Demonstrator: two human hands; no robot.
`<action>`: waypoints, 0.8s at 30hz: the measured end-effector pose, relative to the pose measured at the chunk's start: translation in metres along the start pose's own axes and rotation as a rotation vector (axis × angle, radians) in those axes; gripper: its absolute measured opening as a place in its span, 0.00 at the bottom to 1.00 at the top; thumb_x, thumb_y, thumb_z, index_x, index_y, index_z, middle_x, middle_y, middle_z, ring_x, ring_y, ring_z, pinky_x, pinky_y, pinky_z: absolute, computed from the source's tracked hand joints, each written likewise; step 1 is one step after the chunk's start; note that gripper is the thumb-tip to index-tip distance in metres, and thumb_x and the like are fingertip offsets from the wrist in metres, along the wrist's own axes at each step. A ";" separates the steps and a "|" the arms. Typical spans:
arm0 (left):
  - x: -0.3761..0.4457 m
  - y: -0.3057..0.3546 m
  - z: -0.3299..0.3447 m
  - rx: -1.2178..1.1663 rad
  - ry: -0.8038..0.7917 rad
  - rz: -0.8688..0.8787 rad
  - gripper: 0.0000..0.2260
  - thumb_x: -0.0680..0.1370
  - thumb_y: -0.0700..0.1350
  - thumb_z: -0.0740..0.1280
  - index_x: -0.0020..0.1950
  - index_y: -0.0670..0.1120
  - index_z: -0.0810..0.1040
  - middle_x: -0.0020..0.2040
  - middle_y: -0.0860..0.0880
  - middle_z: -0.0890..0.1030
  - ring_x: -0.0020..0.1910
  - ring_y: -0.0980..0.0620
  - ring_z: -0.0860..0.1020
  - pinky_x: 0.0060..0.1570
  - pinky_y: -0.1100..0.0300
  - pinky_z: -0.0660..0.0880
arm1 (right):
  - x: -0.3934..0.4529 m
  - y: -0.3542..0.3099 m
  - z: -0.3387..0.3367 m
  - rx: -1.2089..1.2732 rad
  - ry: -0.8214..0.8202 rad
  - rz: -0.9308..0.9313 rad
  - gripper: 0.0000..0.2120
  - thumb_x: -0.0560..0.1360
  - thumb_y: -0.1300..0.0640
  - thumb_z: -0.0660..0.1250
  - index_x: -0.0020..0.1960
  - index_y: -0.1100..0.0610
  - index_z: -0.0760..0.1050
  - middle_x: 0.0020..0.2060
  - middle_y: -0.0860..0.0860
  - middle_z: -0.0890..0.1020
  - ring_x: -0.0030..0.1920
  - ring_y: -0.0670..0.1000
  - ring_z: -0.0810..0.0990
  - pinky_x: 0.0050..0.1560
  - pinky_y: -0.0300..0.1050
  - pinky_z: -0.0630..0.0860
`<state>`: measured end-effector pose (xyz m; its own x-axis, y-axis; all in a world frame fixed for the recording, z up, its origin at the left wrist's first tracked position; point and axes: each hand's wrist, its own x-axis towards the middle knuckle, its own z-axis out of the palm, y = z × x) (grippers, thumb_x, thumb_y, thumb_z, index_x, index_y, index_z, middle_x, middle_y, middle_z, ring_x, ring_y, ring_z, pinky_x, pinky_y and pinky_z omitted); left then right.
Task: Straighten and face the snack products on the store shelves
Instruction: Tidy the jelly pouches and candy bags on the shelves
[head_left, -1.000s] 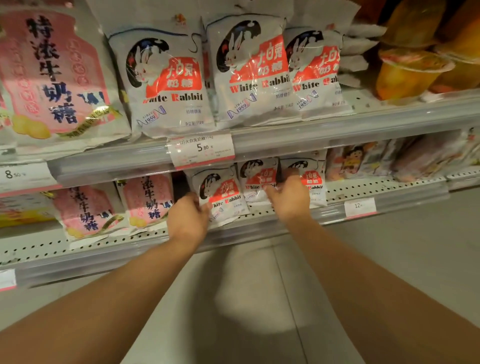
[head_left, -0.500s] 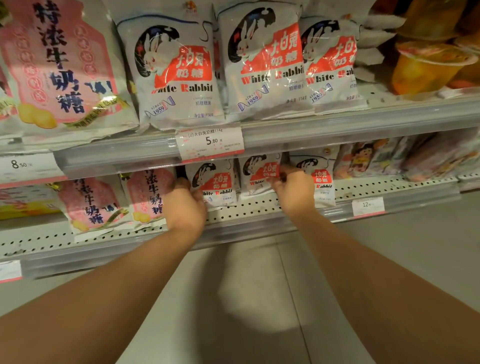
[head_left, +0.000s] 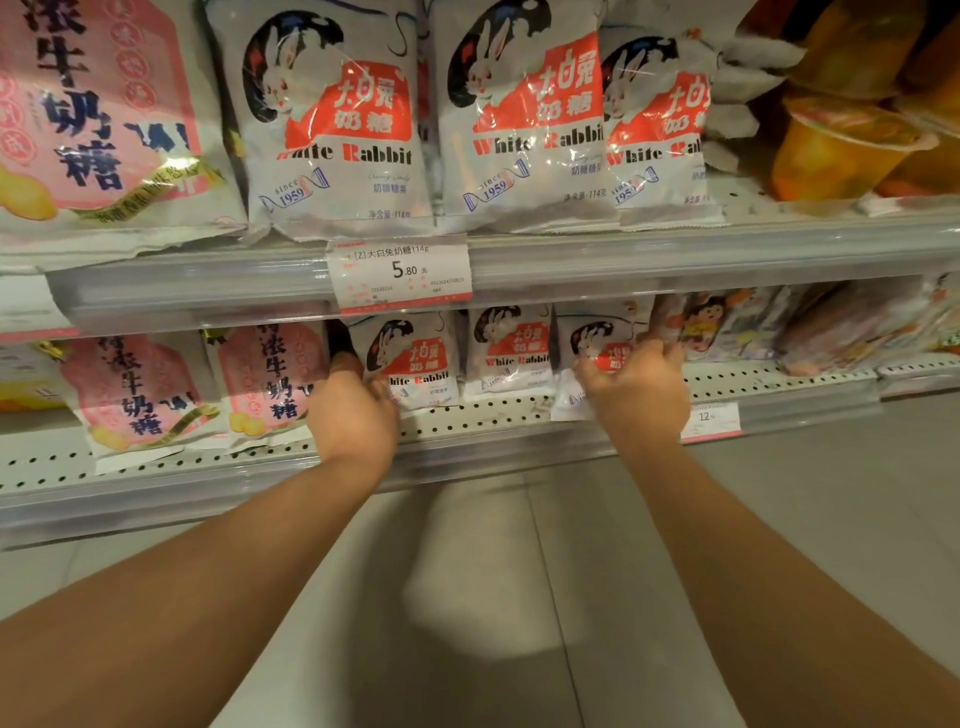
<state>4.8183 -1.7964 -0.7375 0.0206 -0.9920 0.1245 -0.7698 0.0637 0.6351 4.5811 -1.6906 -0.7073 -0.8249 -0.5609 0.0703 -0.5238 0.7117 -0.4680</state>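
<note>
Three White Rabbit candy bags stand on the lower shelf (head_left: 493, 423). My left hand (head_left: 353, 410) grips the left edge of the left White Rabbit bag (head_left: 410, 358), thumb on its front. My right hand (head_left: 636, 389) holds the right White Rabbit bag (head_left: 597, 338), fingers curled round its right edge; its lower corner hangs toward the shelf front. Between them the middle White Rabbit bag (head_left: 511, 348) stands upright, untouched. On the upper shelf (head_left: 675, 254), three larger-looking White Rabbit bags (head_left: 332, 124) face forward.
Pink milk-candy bags (head_left: 265, 379) sit left of my left hand, and a big pink bag (head_left: 98, 104) above. Cartoon-printed packs (head_left: 727, 322) lie right of my right hand. Orange jelly cups (head_left: 841, 150) stand at upper right. Price tags (head_left: 400, 270) hang on the shelf rails. Grey floor lies below.
My right hand has shifted from the middle bag to the right bag and taken hold of it. My left hand stays at the left bag, which now stands further back and straighter.
</note>
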 end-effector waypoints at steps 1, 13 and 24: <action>0.001 -0.001 0.000 -0.004 0.000 0.008 0.05 0.79 0.38 0.62 0.53 0.38 0.75 0.43 0.36 0.83 0.42 0.36 0.79 0.39 0.53 0.68 | 0.001 0.003 0.002 -0.011 -0.061 0.020 0.31 0.76 0.40 0.70 0.65 0.64 0.69 0.62 0.60 0.73 0.48 0.57 0.77 0.50 0.51 0.76; 0.002 0.001 0.002 0.014 0.011 0.032 0.06 0.81 0.38 0.62 0.55 0.37 0.74 0.43 0.37 0.81 0.37 0.43 0.70 0.37 0.53 0.65 | 0.033 -0.005 0.018 0.181 -0.123 -0.058 0.17 0.77 0.45 0.71 0.44 0.59 0.73 0.34 0.50 0.76 0.34 0.49 0.75 0.37 0.40 0.70; -0.007 -0.006 0.011 -0.065 -0.024 0.065 0.17 0.80 0.44 0.66 0.66 0.40 0.70 0.50 0.35 0.79 0.45 0.34 0.80 0.41 0.51 0.73 | 0.011 0.005 0.017 0.152 -0.073 -0.052 0.30 0.77 0.49 0.72 0.70 0.64 0.66 0.66 0.60 0.69 0.62 0.59 0.74 0.67 0.52 0.71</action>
<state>4.8157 -1.7914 -0.7500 -0.0438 -0.9879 0.1488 -0.7263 0.1338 0.6742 4.5729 -1.7010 -0.7241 -0.7771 -0.6283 0.0366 -0.5228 0.6122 -0.5932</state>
